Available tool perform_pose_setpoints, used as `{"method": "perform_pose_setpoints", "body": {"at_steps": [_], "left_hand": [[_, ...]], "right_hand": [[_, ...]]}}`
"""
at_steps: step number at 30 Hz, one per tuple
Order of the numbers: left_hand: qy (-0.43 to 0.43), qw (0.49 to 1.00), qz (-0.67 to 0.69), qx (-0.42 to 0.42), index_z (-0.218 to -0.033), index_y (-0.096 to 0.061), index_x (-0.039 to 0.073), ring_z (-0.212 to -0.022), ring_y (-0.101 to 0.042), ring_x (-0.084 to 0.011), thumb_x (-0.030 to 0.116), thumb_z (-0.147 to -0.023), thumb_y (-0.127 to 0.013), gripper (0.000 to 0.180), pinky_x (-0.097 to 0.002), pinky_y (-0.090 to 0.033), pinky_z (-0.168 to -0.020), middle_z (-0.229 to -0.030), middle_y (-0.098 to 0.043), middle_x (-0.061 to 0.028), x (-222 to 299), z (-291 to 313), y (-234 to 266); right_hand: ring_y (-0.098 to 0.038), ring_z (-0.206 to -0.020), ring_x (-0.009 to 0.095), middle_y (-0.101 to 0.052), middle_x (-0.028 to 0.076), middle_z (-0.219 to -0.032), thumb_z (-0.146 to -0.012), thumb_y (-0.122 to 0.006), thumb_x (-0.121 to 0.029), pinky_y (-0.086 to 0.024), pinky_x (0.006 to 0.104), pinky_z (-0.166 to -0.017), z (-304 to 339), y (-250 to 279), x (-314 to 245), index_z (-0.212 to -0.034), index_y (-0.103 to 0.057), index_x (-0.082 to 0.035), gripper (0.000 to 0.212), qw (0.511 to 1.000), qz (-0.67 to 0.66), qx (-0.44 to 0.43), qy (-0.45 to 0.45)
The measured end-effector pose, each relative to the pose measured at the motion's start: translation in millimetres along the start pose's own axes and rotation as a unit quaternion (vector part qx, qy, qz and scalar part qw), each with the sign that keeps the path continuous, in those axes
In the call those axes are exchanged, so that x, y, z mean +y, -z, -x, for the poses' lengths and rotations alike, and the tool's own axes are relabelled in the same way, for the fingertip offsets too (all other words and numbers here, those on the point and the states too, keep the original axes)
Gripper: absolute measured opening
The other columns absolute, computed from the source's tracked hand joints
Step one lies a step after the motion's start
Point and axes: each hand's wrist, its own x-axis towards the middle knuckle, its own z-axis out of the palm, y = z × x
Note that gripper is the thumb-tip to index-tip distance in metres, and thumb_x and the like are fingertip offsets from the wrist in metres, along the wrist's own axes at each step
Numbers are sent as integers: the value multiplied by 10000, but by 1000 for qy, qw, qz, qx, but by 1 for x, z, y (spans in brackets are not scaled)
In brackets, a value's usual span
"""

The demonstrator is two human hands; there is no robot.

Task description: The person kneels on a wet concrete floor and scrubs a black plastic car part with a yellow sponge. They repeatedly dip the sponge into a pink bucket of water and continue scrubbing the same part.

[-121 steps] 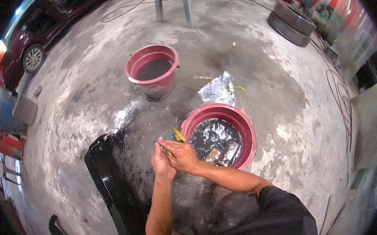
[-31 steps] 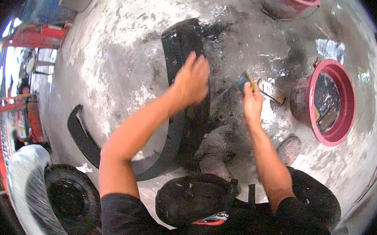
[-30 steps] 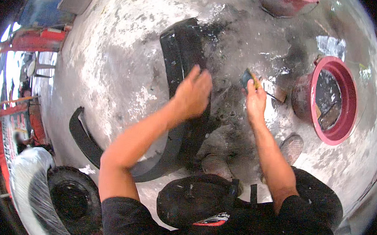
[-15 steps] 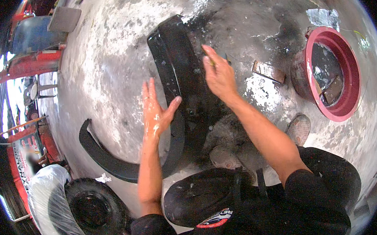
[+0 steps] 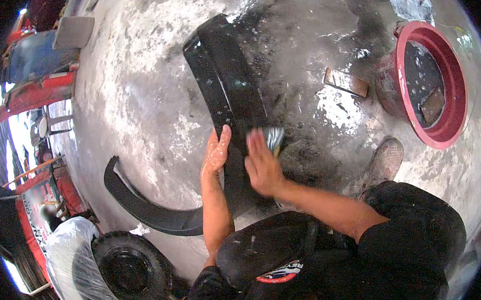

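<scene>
A long, curved black fender flare [image 5: 210, 61] lies on the wet floor in front of me, its narrow end curling round to the left. My left hand [image 5: 216, 153] grips the flare's inner edge, thumb on top and the other fingers partly hidden behind the edge. On the flare's face lies my right hand [image 5: 263, 165], fingers stretched together and smeared by motion. Beside its fingers shows a small, shiny flat piece [image 5: 275, 138] with a yellowish edge. It seems to be held under the hand, but its kind is too blurred to tell.
At the right stands a reddish tub [image 5: 461, 104] with dark water and a brownish block in it. Another brown block [image 5: 345, 82] rests on the floor near the tub. A wheel with a black tyre [image 5: 128, 273] is at the lower left. My shoe [image 5: 387, 158] stands beside the flare.
My right hand has moved down along the flare toward me. My left hand has shifted right and now grips the flare's edge. The flare has moved slightly.
</scene>
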Motion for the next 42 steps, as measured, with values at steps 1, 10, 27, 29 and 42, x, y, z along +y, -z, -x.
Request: {"method": "perform_pose_setpoints", "body": {"at_steps": [1,10,27,29,42], "left_hand": [[-34,999,37,-7,-1429,-497,16,-1165,-576,-223,334,-981,-696,584,-357,-454,-1019,-1294,-625,-111,-8,-4,7],[-64,974,177,-128,-1451,-461,30,-1156,-606,-227,162,-870,-784,678,-378,-470,-1021,-1278,-633,-97,-17,-51,18],[-129,930,-339,65,-1534,-300,14,-1055,-680,-471,430,-616,-918,1182,-493,-542,-920,-1139,-685,-318,-34,74,17],[-142,929,-337,60,-1522,-319,15,-1053,-681,-472,444,-633,-906,1148,-495,-539,-914,-1131,-688,-321,-23,66,11],[19,962,225,-157,-1325,-615,61,-1095,-668,-206,391,-984,-654,476,-362,-542,-921,-1223,-694,-78,17,-65,21]], "right_hand": [[-240,-1509,464,-299,288,-1602,-997,-532,-175,-167,544,-1237,30,-12,-1,-1536,-295,79,641,999,-12,-1,33],[-382,-1428,450,-412,329,-1510,-1073,-361,-307,-319,474,-1185,-146,-8,31,-1486,-383,85,570,984,-50,78,-150],[-707,-995,256,-762,171,-1050,-954,-662,-453,-522,384,-907,-123,41,64,-1158,-720,34,531,897,-279,17,-342],[-635,-870,145,-734,49,-996,-1007,-636,-355,-517,345,-817,-141,43,83,-1219,-697,23,438,911,-261,-5,-320],[-439,-1397,419,-523,214,-1469,-1014,-544,-207,-365,474,-1160,-138,54,15,-1422,-536,-35,444,989,71,107,76]]}}
